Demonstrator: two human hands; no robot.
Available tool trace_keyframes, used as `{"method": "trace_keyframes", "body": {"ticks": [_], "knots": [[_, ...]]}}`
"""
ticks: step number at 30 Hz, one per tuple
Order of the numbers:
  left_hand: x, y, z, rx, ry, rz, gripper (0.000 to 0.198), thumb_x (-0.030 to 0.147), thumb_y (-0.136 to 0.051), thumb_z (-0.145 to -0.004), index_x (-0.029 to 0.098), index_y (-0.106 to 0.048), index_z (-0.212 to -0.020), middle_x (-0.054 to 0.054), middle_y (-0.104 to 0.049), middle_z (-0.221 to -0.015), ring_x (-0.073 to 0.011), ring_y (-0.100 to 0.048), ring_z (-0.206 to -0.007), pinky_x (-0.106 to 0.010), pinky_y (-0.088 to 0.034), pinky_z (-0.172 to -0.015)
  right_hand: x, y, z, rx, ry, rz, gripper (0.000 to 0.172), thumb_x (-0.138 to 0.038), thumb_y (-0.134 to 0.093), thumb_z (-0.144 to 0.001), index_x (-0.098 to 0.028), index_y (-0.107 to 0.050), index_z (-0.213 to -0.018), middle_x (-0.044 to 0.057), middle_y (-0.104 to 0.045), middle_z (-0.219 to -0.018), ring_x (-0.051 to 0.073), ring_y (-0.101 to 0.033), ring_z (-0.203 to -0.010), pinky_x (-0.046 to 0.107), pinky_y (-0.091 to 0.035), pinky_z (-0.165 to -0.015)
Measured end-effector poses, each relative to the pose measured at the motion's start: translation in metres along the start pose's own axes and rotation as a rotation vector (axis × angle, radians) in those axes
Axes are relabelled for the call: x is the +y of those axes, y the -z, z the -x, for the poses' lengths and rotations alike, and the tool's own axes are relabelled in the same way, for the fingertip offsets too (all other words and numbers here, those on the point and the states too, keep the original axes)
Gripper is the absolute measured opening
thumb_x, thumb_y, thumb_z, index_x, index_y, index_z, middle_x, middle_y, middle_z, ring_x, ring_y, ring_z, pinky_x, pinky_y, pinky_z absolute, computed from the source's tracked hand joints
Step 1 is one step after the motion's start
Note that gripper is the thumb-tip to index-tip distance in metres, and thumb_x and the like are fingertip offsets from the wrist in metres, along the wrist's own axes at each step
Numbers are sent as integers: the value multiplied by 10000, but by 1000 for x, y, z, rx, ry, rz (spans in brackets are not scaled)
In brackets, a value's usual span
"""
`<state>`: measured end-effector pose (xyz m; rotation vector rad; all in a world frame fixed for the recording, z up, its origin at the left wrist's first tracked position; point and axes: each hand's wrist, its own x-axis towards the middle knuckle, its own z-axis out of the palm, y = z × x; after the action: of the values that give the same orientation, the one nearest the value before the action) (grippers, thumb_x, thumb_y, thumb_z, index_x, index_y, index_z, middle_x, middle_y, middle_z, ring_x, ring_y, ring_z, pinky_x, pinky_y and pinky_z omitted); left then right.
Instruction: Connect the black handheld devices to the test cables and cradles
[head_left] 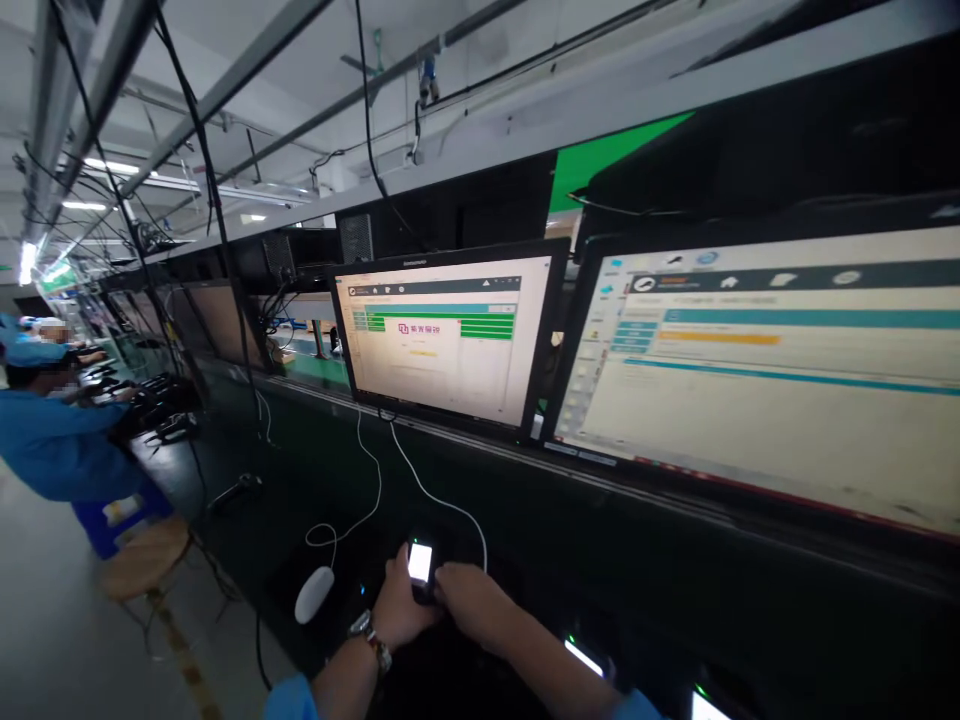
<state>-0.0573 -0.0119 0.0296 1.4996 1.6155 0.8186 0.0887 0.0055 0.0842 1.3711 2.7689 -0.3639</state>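
A small device with a lit white screen [420, 562] sits low on the dark workbench [637, 560], and both my hands are on it. My left hand [399, 606], with a watch on the wrist, grips its left side. My right hand [469, 600] closes over its right side. A white cable [431, 493] runs from the device area up toward the middle monitor [444, 338]. A white mouse [313, 594] lies just left of my left hand.
A second, larger monitor [772, 380] stands at the right. Other lit devices [585, 657] glow near the bench's front edge. A person in a blue coat [64, 445] works at the left beside a wooden stool [142, 558]. Cables hang from overhead rails.
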Motion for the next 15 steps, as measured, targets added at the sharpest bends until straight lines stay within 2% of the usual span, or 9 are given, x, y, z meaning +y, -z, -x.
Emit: {"method": "trace_keyframes", "body": {"ticks": [4, 7, 9, 11, 13, 15], "knots": [[9, 4, 10, -28, -60, 57, 734, 209, -736, -573, 188, -479, -1260, -97, -583, -1119, -259, -555, -1041, -362, -420, -938, 6, 4, 21, 42, -15, -26, 201, -139, -497, -845, -141, -681, -927, 103, -730, -884, 235, -687, -826, 295, -475, -687], [17, 17, 15, 39, 16, -31, 776, 182, -683, -589, 147, -433, -1322, -132, -521, -1177, -256, -544, -1066, -350, -412, -966, 22, 18, 42, 130, -63, -44, 259, -132, -448, -865, -166, -674, -987, 105, -729, -871, 242, -690, -832, 323, -497, -708], [19, 24, 17, 34, 64, -90, 794, 189, -660, -603, 138, -408, -1354, -142, -493, -1202, -256, -534, -1096, -350, -402, -991, 33, 30, 60, 299, -23, -84, 325, -133, -399, -892, -166, -650, -1095, 103, -729, -924, 225, -690, -853, 335, -524, -743], [18, 25, 20, -40, 81, -133, 854, 223, -682, -603, 126, -373, -1394, -156, -471, -1261, -266, -511, -1140, -357, -383, -1025, 37, 42, 78, 536, 108, -136, 335, -145, -380, -909, -158, -638, -1121, 95, -724, -920, 198, -689, -829, 322, -551, -739], [15, 18, 24, -97, 83, -196, 941, 262, -711, -600, 72, -315, -1432, -192, -435, -1340, -295, -457, -1211, -375, -339, -1076, 34, 50, 94, 750, 258, -171, 285, -173, -410, -916, -170, -648, -1072, 81, -709, -869, 187, -682, -804, 301, -570, -703], [12, 10, 28, -78, 43, -282, 868, 328, -671, -676, 28, -341, -1421, -209, -441, -1363, -327, -392, -1266, -404, -286, -1114, 27, 50, 106, 909, 362, -193, 237, -220, -453, -921, -198, -648, -1054, 76, -693, -895, 191, -672, -856, 295, -578, -717]]}}
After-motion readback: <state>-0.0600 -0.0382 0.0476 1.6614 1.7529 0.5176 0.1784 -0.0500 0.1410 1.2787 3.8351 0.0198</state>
